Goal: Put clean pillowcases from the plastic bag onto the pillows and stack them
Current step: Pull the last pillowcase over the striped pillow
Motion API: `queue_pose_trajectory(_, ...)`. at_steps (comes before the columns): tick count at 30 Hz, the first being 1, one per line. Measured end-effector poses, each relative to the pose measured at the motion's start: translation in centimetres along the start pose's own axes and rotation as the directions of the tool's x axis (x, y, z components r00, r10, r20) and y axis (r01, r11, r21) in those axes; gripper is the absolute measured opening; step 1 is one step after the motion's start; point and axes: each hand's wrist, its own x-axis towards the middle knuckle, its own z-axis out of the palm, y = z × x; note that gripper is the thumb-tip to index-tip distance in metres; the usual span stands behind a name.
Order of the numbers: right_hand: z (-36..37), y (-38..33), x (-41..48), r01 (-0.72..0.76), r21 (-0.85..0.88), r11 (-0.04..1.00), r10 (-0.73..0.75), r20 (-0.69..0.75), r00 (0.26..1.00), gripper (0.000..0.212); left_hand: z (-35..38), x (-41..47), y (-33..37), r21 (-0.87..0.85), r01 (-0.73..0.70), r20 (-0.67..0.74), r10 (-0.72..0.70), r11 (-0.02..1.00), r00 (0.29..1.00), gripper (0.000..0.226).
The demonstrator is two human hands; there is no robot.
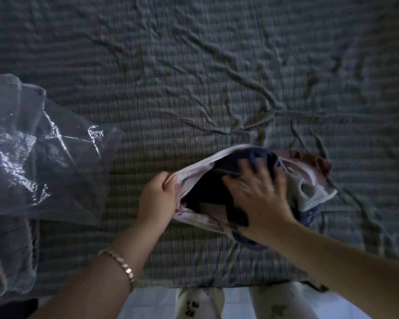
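Observation:
A light pillowcase with pink and blue print lies on the bed near its front edge, its mouth held wide. My left hand pinches the pale rim of the opening at its left side. My right hand, blurred by motion, has its fingers spread flat over dark blue fabric at the mouth of the case; whether that fabric is a pillow I cannot tell. A clear plastic bag with dark folded cloth inside lies at the left of the bed.
The bed is covered by a wrinkled grey-green checked sheet that fills most of the view. Its front edge runs along the bottom, with white floor tiles and my legs below it.

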Motion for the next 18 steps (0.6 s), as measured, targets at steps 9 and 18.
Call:
queue_pose_trajectory(9,-3.6,0.0,0.4,-0.202,0.535,0.821,0.176,0.099,0.979,0.014,3.7,-0.8,3.6,0.094,-0.156,0.12,0.145,0.983,0.982,0.027)
queue_pose_trajectory(18,-4.9,-0.5,0.1,-0.372,0.534,0.759,0.335,0.169,0.927,0.016,-0.1,0.7,1.1,0.09,0.028,0.18,-0.044,0.996,0.983,0.019)
